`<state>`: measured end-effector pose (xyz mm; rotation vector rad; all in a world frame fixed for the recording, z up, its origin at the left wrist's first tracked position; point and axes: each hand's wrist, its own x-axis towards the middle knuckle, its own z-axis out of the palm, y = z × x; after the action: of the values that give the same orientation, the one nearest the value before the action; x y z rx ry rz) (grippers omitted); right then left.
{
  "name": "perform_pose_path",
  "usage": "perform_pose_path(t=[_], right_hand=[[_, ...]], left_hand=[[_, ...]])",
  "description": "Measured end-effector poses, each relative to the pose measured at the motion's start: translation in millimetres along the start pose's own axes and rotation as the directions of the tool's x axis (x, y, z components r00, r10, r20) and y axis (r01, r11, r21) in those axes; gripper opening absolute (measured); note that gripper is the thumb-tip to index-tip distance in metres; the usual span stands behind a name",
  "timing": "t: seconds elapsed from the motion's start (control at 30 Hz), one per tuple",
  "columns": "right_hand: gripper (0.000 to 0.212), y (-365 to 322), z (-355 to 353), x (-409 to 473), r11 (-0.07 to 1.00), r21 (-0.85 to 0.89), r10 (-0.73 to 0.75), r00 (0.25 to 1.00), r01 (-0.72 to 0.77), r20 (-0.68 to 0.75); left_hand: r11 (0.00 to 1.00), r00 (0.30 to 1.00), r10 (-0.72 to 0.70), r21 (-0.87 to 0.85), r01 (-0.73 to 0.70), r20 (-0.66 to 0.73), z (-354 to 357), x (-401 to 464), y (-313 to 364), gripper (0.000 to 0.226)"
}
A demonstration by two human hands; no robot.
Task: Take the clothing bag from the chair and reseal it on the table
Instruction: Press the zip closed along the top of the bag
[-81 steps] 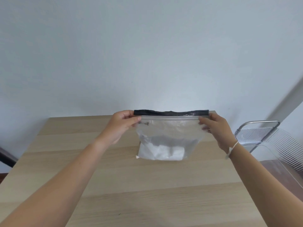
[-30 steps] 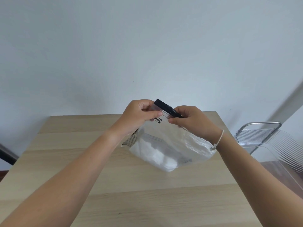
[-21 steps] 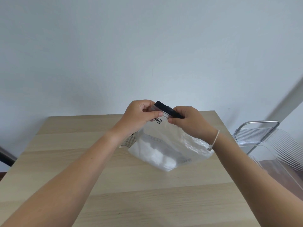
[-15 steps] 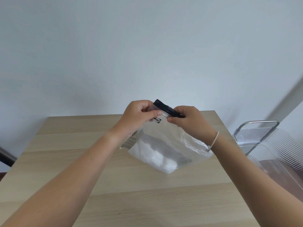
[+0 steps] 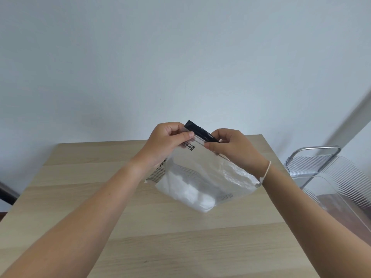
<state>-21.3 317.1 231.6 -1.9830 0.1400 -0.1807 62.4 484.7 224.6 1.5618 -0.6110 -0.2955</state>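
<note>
The clear plastic clothing bag [image 5: 202, 177] with a black strip along its top edge hangs tilted just above the light wooden table [image 5: 140, 247]. White folded cloth lies in its lower part. My left hand [image 5: 166, 143] pinches the top strip at its left end, thumb on the front. Close beside it, my right hand [image 5: 232, 149] pinches the same strip further right, and its wrist covers the right end. The two hands are almost touching. The bag's bottom corner hangs close to the table near its right side.
A clear ribbed plastic chair [image 5: 331, 177] with a metal frame stands to the right of the table, close to its far right corner. A plain white wall runs behind the table. A dark object [image 5: 6, 193] shows at the left edge.
The bag was held upright and spread wide by its two top corners 2.7 s ago; now it is tilted and both hands pinch the strip close together. Little has moved in the last second.
</note>
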Motion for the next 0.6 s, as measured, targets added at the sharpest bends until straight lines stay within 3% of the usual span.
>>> perform_pose_path(t=[0.23,0.37,0.6], right_hand=[[0.008,-3.4,-0.3,1.6,0.999,-0.043,0.008,0.999,-0.010,-0.034],[0.018,-1.8,1.5,4.4,0.995,-0.102,-0.021,0.999,0.016,-0.049],[0.011,2.5,3.1,5.2,0.998,-0.066,-0.011,1.000,0.009,-0.028]], left_hand=[[1.000,1.000,0.005,-0.031,-0.004,0.013,-1.2,1.0,1.5,0.012],[1.000,1.000,0.006,-0.021,-0.006,0.030,-1.7,1.0,0.7,0.009],[0.993,0.982,-0.105,0.070,0.095,0.155,-7.1,2.8,-0.6,0.011]])
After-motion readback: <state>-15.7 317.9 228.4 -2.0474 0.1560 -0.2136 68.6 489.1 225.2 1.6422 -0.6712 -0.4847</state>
